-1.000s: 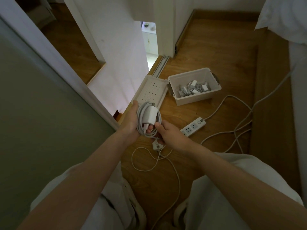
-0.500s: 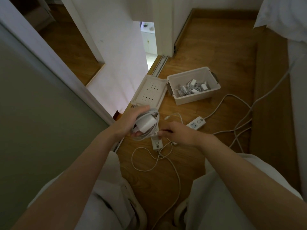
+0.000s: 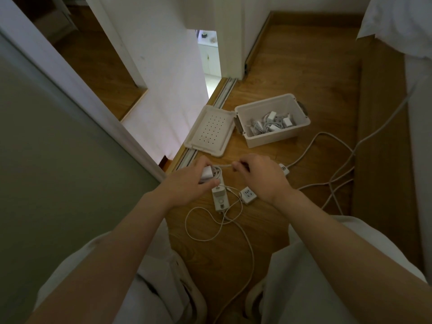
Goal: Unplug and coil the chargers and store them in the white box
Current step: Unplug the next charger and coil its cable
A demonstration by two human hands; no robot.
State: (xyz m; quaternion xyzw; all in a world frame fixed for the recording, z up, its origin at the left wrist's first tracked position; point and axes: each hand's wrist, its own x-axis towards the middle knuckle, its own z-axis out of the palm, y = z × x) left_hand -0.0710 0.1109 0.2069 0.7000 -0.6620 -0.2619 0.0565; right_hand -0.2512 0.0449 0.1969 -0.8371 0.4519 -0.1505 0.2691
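Both hands have dropped toward the floor since the earlier frame. Left hand grips the coiled charger. Right hand pinches its loose cable end and holds it taut, probably for a last wrap. White box lies open beyond, already holding chargers.

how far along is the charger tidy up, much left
Done: several chargers already lie coiled in the open white box. In hand: the left hand grips a coiled charger while the right hand pinches its cable end. Left: boxing that one, plus what looks like another charger plugged into the near power strip, its thin cable loose on the floor.
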